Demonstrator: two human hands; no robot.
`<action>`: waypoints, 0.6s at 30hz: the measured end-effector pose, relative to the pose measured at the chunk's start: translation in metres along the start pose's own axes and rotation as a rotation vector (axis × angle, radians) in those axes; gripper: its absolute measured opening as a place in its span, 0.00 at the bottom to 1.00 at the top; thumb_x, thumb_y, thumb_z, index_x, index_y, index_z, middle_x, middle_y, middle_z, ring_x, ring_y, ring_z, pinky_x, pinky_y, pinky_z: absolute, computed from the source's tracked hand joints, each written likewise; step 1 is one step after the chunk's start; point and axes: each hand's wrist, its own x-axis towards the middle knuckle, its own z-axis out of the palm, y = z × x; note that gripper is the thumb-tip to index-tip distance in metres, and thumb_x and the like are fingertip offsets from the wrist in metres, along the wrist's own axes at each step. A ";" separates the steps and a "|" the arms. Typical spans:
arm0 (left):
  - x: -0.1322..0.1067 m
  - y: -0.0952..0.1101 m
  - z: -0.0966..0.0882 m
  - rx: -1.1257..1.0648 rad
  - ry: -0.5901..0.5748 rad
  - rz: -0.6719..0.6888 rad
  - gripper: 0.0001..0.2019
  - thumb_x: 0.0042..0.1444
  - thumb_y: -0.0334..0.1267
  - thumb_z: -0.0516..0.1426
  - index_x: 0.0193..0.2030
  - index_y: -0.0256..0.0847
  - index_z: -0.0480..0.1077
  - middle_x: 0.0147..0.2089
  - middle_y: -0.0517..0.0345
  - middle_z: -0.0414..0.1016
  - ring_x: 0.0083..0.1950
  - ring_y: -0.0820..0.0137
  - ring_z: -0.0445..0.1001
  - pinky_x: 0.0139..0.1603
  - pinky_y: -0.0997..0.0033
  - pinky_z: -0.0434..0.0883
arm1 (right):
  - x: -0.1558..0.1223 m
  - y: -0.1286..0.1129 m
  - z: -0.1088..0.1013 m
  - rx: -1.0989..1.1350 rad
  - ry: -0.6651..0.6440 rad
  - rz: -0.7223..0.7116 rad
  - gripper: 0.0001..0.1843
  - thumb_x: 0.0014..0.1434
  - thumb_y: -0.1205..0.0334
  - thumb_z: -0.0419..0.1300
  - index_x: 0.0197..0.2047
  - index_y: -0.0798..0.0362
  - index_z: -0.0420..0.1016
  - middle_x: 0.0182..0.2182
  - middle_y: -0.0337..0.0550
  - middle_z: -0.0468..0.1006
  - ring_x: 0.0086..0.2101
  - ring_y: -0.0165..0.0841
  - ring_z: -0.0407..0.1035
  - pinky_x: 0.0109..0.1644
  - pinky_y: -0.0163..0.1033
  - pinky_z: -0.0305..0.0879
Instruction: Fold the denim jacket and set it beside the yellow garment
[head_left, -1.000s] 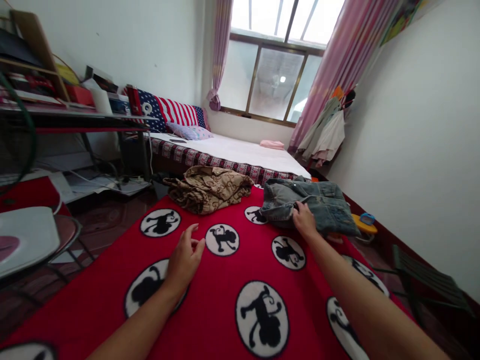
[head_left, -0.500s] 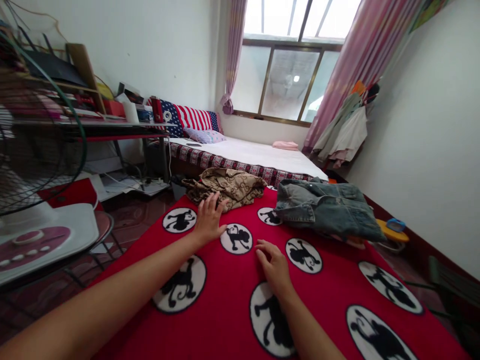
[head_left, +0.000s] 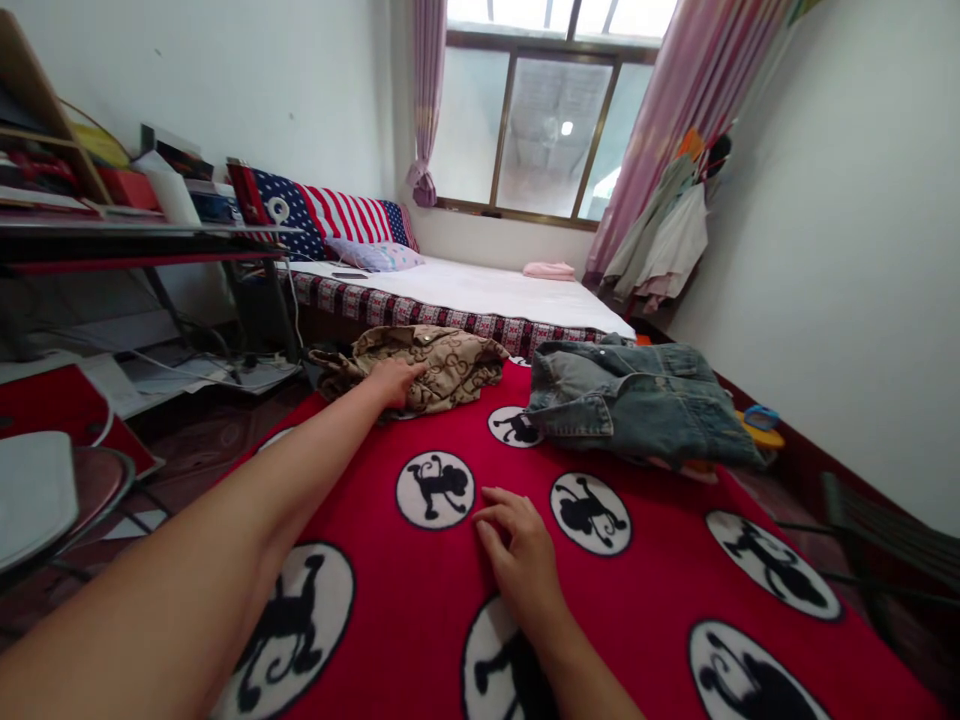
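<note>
Across the red monkey-print blanket (head_left: 465,575), as I watch through the head camera from my remote seat, the two hands are well apart and neither is clamped on anything. The left hand (head_left: 391,382) reaches far forward, its fingers laid over the near edge of the tan chain-print garment (head_left: 442,365), which lies bunched at the blanket's far edge; I can see flat contact from here but no pinch. The right hand (head_left: 519,548) rests on the blanket just beside a white monkey roundel (head_left: 435,488), its fingers lightly curled and holding nothing. To the right of the tan garment, and apart from it, a folded denim jacket (head_left: 634,405) lies on the blanket. Flat fingers suit a soft bundle like this. For a sure hold, I would slide them under the fold before closing them, since pressing from above could drag the blanket along too. The left arm is almost straight at this reach, so I judge any grip there would be weak. Beyond the blanket stands a bed with a white sheet (head_left: 480,290) and a flag-print cushion (head_left: 322,222) against the wall.
</note>
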 end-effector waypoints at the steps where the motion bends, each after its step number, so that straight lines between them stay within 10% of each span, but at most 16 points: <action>1: -0.001 0.001 0.002 0.001 0.026 -0.012 0.33 0.47 0.35 0.60 0.63 0.44 0.64 0.54 0.38 0.72 0.55 0.47 0.72 0.53 0.54 0.68 | 0.000 0.000 0.000 0.002 0.008 0.000 0.09 0.57 0.69 0.58 0.34 0.50 0.80 0.50 0.46 0.78 0.53 0.41 0.68 0.62 0.52 0.54; 8: -0.019 0.015 -0.014 -0.031 0.199 -0.113 0.22 0.50 0.35 0.56 0.54 0.41 0.69 0.46 0.42 0.77 0.48 0.51 0.77 0.46 0.60 0.71 | 0.006 -0.001 0.001 0.048 0.060 0.017 0.10 0.56 0.69 0.58 0.33 0.50 0.81 0.44 0.45 0.80 0.47 0.39 0.70 0.55 0.46 0.61; 12: -0.035 0.017 -0.058 -0.139 0.320 -0.200 0.22 0.50 0.44 0.59 0.52 0.45 0.70 0.42 0.49 0.78 0.46 0.53 0.77 0.45 0.62 0.71 | 0.009 0.001 0.001 0.088 0.093 0.009 0.10 0.56 0.68 0.57 0.32 0.50 0.80 0.41 0.45 0.81 0.45 0.39 0.71 0.53 0.45 0.62; 18: -0.092 0.007 -0.140 -0.930 0.543 -0.132 0.23 0.37 0.33 0.66 0.44 0.33 0.74 0.37 0.58 0.79 0.39 0.66 0.74 0.47 0.66 0.71 | 0.009 0.007 0.000 0.384 0.165 0.092 0.16 0.58 0.53 0.59 0.45 0.54 0.77 0.43 0.50 0.80 0.44 0.42 0.73 0.49 0.46 0.67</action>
